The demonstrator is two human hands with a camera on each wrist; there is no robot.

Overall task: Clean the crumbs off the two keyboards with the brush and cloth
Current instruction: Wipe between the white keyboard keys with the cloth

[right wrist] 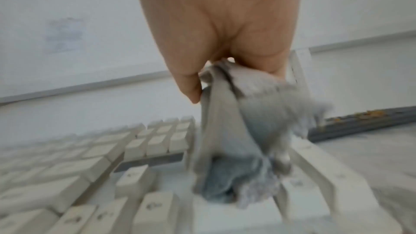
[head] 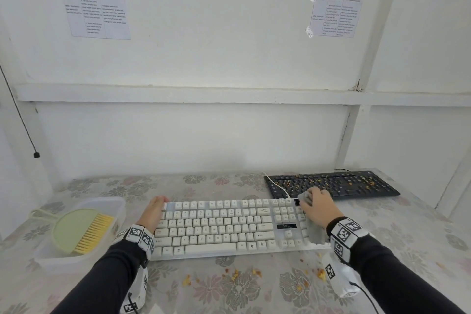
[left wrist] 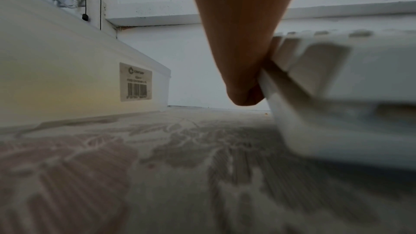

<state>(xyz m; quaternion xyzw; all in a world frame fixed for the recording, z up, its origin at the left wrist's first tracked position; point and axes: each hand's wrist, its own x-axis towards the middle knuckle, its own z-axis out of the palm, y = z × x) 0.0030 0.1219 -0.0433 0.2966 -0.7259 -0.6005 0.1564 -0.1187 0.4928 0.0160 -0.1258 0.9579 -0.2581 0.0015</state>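
Right hand bunches soft, limp cloth on white keyboard at its 3 o'clock end; left hand clasps the 9 o'clock edge. Keyboard looks light, rigid, likely to slide, so brace the edges. Black keyboard, at 1 o'clock, carries crumbs.

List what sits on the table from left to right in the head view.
Plastic tub holding the green dustpan and yellow brush → left hand → white keyboard → right hand with the grey cloth → black keyboard, which lies farther back.
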